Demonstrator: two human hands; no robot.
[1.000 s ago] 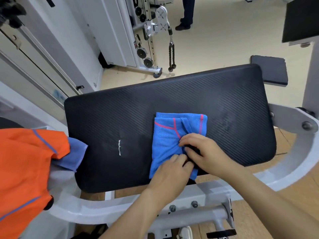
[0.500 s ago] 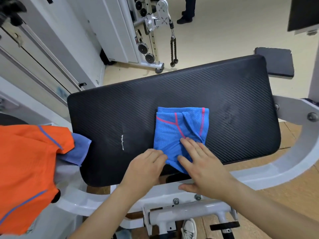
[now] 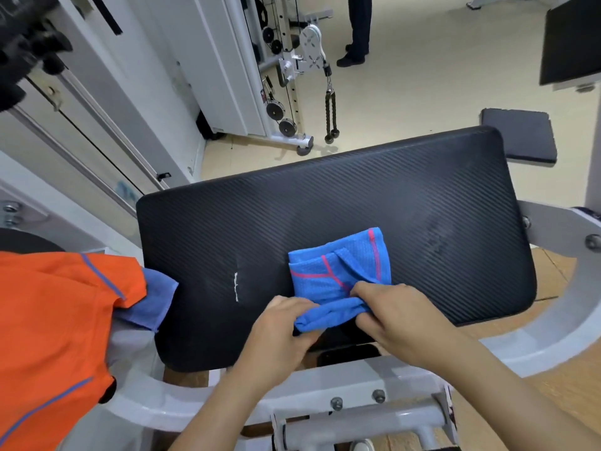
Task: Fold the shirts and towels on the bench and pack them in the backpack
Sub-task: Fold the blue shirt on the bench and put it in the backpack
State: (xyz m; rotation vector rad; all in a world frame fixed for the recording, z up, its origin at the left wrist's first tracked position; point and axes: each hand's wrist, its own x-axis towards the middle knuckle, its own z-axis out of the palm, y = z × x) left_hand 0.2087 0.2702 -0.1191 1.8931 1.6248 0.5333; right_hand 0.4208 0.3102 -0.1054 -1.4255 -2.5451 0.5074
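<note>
Black ribbed bench pad [image 3: 325, 203] in front of me, sitting on a white frame [image 3: 553, 336], small white scuff [image 3: 236, 287] left of middle. The folded blue shirt [image 3: 338, 271] with pink seams lies on it near my edge, right of the scuff. A paler blue towel [image 3: 156, 301] sits right at the pad's left edge.

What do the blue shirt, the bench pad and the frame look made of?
Shirt: thin sports mesh, likely synthetic; tiny holes show, matte. Pad: black vinyl-like cover, ribbed diagonal texture, slight sheen. Frame: painted metal, probably steel; glossy white, bolted.
</note>
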